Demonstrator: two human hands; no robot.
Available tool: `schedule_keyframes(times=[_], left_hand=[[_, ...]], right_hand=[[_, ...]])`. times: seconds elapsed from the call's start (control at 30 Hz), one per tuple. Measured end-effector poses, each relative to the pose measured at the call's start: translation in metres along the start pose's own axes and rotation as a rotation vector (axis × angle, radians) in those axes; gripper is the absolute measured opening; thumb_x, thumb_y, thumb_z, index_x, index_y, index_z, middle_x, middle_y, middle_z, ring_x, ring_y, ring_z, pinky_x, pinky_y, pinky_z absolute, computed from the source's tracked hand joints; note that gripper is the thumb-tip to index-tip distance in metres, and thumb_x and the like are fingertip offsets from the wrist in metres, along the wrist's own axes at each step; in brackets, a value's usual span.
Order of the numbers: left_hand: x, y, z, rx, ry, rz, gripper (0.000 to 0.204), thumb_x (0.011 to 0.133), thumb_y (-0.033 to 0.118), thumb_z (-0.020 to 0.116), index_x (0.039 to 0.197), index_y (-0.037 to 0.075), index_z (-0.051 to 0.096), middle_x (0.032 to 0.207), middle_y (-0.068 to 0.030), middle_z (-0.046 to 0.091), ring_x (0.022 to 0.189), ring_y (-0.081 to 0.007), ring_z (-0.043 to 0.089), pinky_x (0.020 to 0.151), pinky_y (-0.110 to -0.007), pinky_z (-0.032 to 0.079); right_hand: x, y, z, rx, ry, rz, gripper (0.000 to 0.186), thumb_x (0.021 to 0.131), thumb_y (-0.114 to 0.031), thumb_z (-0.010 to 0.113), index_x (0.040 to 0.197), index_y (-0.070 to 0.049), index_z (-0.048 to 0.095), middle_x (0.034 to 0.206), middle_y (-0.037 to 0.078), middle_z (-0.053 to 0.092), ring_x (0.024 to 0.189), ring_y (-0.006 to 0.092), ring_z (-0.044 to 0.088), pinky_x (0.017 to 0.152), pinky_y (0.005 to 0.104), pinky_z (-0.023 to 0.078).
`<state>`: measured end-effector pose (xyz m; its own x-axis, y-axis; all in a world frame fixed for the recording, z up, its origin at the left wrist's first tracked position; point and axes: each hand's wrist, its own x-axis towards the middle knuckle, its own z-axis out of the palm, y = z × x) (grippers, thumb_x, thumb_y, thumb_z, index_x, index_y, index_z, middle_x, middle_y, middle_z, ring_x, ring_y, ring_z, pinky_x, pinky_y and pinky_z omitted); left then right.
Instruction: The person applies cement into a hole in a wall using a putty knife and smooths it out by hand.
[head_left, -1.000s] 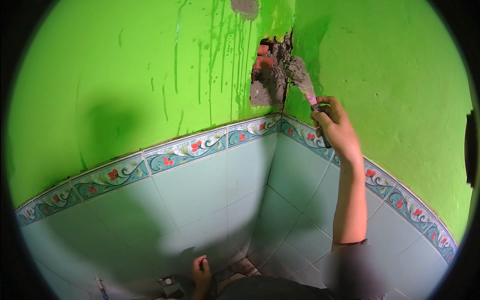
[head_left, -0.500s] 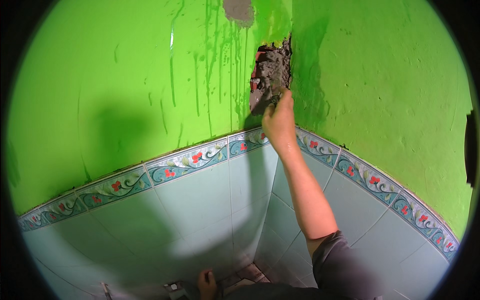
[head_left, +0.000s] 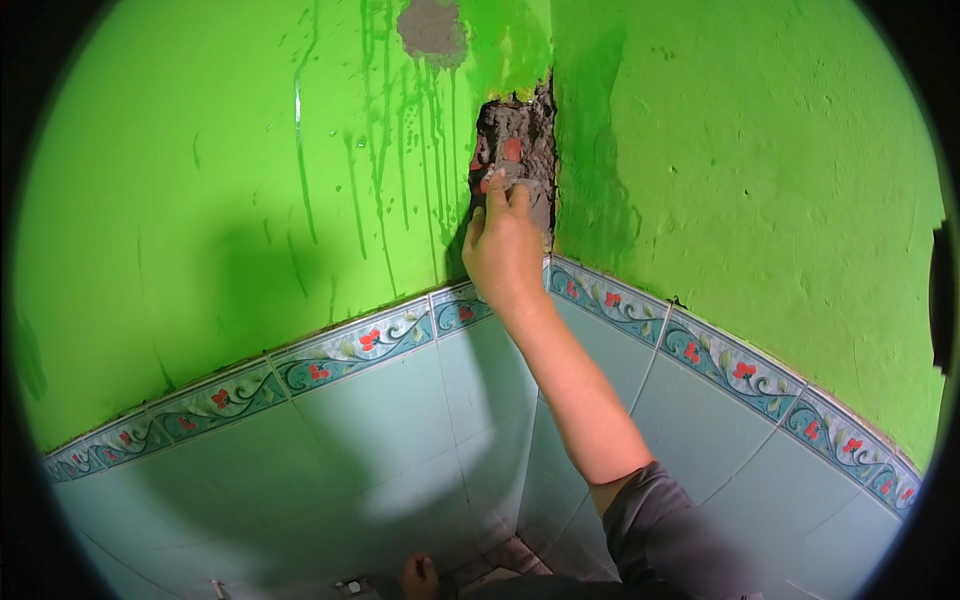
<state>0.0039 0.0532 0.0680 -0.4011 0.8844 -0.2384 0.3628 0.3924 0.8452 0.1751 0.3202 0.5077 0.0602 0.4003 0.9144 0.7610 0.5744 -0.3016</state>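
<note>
My right hand [head_left: 505, 245] reaches up to a broken patch [head_left: 513, 118] of grey mortar and exposed red brick at the corner of the green walls. Its fingers are curled on a putty knife, mostly hidden behind them, whose blade [head_left: 525, 185] lies against the mortar at the patch's middle. My left hand [head_left: 419, 576] is low at the bottom edge, small and dim, with curled fingers; what it holds, if anything, I cannot make out.
A border of floral tiles [head_left: 740, 370] runs round both walls above pale blue-green tiles [head_left: 720, 450]. A grey plaster spot [head_left: 432, 30] is higher on the left wall. Dark floor tiles [head_left: 510, 555] show at the corner's foot. A dark object [head_left: 938, 295] is at the far right.
My right hand has moved left from the right wall onto the patch, taking the knife into the cavity. The view has shifted, and my left hand sits lower in the picture.
</note>
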Motion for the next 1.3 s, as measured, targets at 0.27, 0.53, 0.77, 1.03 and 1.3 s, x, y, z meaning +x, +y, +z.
schedule_keyframes(times=[0.27, 0.53, 0.77, 1.03, 1.3], left_hand=[[0.001, 0.023, 0.005, 0.093, -0.118, -0.084, 0.049, 0.103, 0.036, 0.04, 0.14, 0.005, 0.049, 0.142, -0.0195, 0.049, 0.131, -0.0359, 0.044, 0.11, -0.046, 0.033], [-0.005, 0.042, 0.008, 0.101, -0.198, -0.02, 0.051, 0.104, 0.037, 0.037, 0.143, 0.005, 0.045, 0.146, -0.0179, 0.046, 0.135, -0.0346, 0.041, 0.113, -0.045, 0.03], [-0.007, 0.05, 0.011, 0.084, -0.217, -0.047, 0.054, 0.104, 0.037, 0.034, 0.146, 0.004, 0.04, 0.15, -0.0174, 0.041, 0.139, -0.0336, 0.036, 0.115, -0.045, 0.027], [-0.012, 0.043, 0.013, 0.109, -0.171, -0.101, 0.052, 0.104, 0.036, 0.037, 0.143, 0.003, 0.043, 0.148, -0.0187, 0.043, 0.137, -0.0344, 0.038, 0.113, -0.045, 0.03], [-0.002, 0.016, 0.025, 0.163, -0.262, 0.013, 0.051, 0.102, 0.037, 0.041, 0.137, 0.0, 0.049, 0.137, -0.0209, 0.054, 0.125, -0.035, 0.051, 0.106, -0.042, 0.038]], right_hand=[[0.001, -0.015, 0.002, 0.066, 0.039, -0.057, 0.058, 0.078, 0.002, 0.057, 0.132, 0.019, 0.042, 0.111, 0.028, 0.05, 0.091, 0.0427, 0.06, 0.075, 0.0448, 0.054], [-0.004, -0.011, -0.002, 0.178, -0.011, -0.084, 0.054, 0.083, -0.002, 0.056, 0.131, 0.018, 0.044, 0.124, 0.037, 0.045, 0.094, 0.0467, 0.061, 0.08, 0.0471, 0.053], [-0.009, 0.005, -0.017, 0.312, -0.128, -0.064, 0.05, 0.087, -0.008, 0.055, 0.132, 0.014, 0.047, 0.129, 0.033, 0.044, 0.092, 0.0493, 0.061, 0.084, 0.0497, 0.052], [0.023, 0.051, -0.083, 0.357, -0.35, -0.017, 0.047, 0.088, -0.015, 0.062, 0.132, 0.001, 0.058, 0.123, 0.026, 0.056, 0.114, 0.0381, 0.057, 0.1, 0.0405, 0.044], [0.069, 0.061, -0.119, 0.361, -0.431, 0.217, 0.036, 0.094, -0.01, 0.059, 0.129, -0.001, 0.061, 0.087, 0.011, 0.069, 0.07, 0.0135, 0.063, 0.057, 0.0273, 0.051]])
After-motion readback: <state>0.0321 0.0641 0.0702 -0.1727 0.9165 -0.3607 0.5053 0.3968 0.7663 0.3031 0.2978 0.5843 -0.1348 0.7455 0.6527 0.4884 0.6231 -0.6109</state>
